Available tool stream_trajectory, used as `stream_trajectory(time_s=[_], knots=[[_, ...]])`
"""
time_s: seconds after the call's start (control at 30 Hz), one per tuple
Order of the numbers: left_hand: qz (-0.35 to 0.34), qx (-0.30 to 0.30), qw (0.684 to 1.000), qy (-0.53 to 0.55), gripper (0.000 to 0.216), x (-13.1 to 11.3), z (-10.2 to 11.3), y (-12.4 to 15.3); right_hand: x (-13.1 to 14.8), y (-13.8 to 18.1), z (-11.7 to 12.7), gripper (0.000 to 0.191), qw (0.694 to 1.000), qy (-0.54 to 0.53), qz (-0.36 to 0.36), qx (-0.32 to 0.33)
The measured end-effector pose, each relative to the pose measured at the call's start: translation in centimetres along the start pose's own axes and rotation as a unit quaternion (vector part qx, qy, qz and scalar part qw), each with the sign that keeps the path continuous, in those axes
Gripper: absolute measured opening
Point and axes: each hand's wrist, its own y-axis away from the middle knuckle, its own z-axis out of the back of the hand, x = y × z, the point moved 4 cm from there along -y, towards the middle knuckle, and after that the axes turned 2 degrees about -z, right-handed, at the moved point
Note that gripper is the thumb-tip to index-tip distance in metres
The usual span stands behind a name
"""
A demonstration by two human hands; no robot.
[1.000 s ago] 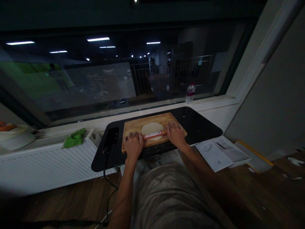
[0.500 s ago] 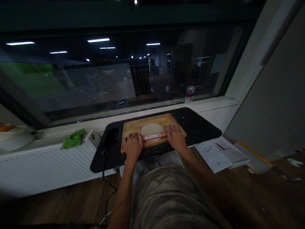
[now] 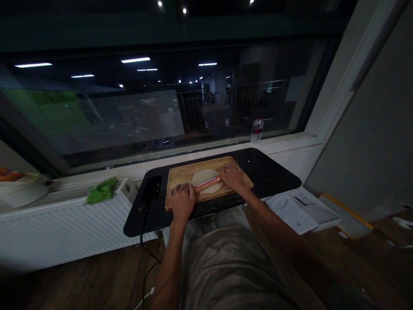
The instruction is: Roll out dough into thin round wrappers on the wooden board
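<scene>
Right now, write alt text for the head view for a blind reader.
The left hand and right hand rest on the ends of a rolling pin over a dough round on a wooden board, on a black tabletop below a dark window.

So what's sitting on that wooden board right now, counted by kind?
Dough round: 1
Rolling pin: 1
Hands: 2, left hand and right hand, at the pin's ends
Total on the wooden board: 4
</scene>
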Motion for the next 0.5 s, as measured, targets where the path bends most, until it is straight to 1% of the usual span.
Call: stream_trajectory(time_s=[0.13, 0.27, 0.4, 0.5], knots=[[-0.005, -0.007, 1.0, 0.004, 0.04, 0.0, -0.1, 0.1, -0.5, 1.3, -0.1, 0.046, 0.999, -0.016, 0.01, -0.027], [-0.007, -0.017, 1.0, 0.002, 0.039, -0.2, -0.1, 0.1, -1.5, 4.2, -0.2, 0.05, 0.996, -0.05, 0.013, -0.069], [0.0, -0.011, 1.0, 0.003, 0.039, -0.2, -0.1, 0.1, -2.3, 7.0, -0.3, 0.052, 0.992, -0.071, 0.023, -0.1], [0.002, -0.004, 1.0, 0.002, 0.039, -0.3, -0.1, 0.1, -2.4, 7.8, -0.3, 0.052, 0.991, -0.067, 0.033, -0.107]])
